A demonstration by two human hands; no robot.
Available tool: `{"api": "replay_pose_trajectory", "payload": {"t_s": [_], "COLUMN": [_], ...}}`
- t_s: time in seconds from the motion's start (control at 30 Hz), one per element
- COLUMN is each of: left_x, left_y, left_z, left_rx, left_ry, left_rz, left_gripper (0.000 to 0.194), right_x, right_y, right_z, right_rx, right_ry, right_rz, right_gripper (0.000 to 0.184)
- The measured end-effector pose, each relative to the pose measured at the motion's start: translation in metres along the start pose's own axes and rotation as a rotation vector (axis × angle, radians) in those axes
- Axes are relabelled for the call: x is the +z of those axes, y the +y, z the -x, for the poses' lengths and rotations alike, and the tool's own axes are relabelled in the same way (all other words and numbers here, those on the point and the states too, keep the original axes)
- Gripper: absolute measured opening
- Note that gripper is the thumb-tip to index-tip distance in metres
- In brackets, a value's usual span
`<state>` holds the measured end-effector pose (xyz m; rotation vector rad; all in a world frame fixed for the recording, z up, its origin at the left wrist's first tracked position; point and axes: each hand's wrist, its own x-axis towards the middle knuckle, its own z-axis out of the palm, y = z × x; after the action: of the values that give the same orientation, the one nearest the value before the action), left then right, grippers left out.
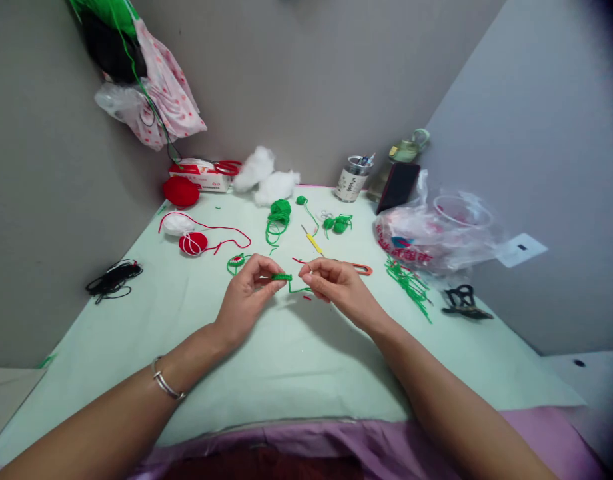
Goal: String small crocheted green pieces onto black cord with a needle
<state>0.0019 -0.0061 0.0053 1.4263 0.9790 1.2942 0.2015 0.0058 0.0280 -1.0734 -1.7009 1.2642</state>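
Note:
My left hand (251,293) pinches a small green crocheted piece (282,277) between thumb and fingers. From its right end a strand of green yarn (297,290) drops and runs toward my right hand (334,280). The right fingers are closed in a pinch, with a tiny pale tip showing at them; what it belongs to is too small to tell. Just beyond the hands lies a yellow-handled crochet hook (314,242). A small green and red crocheted piece (235,262) rests past my left hand, and an orange cutter (362,269) is partly hidden behind my right.
Farther back are a green yarn ball (279,212), small green balls (339,224), white stuffing (276,187) and red yarn (193,243). A pen tin (354,180), phone (398,187) and plastic bag (431,233) stand right. Green yarn scraps (409,283) and black cord (115,279) flank the hands.

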Motion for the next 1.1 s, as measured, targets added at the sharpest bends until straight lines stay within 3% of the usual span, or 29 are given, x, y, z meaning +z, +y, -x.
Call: {"api": "replay_pose_trajectory", "payload": {"t_s": [0.43,0.57,0.73,0.87,1.0,1.1], "left_x": [-0.0009,-0.0012,-0.0009,0.0008,0.0031,0.0030], "left_y": [-0.0051,-0.0076,-0.0073,-0.0053,-0.0024,0.0003], "left_z": [0.0043,0.0050,0.0052,0.0053,0.0053,0.0040], "left_rx": [0.119,0.143,0.136,0.108,0.026,-0.060], "left_ry": [-0.107,-0.115,-0.095,-0.096,-0.076,-0.019], "left_rz": [-0.088,-0.100,-0.097,-0.048,0.008,0.048], "left_gripper": [0.006,0.011,0.010,0.006,0.007,0.020], "right_x": [0.0092,0.0092,0.0084,0.0079,0.0080,0.0080], "right_y": [0.0050,0.0041,0.0051,0.0040,0.0028,0.0047], "right_z": [0.0022,0.0021,0.0013,0.0025,0.0037,0.0036], "right_rx": [-0.082,-0.085,-0.060,-0.090,-0.093,-0.113], "right_ry": [0.053,0.070,0.132,0.125,0.110,0.080], "right_rz": [0.268,0.255,0.157,0.182,0.156,0.108], "right_gripper": [0.017,0.016,0.030,0.013,0.015,0.019]}}
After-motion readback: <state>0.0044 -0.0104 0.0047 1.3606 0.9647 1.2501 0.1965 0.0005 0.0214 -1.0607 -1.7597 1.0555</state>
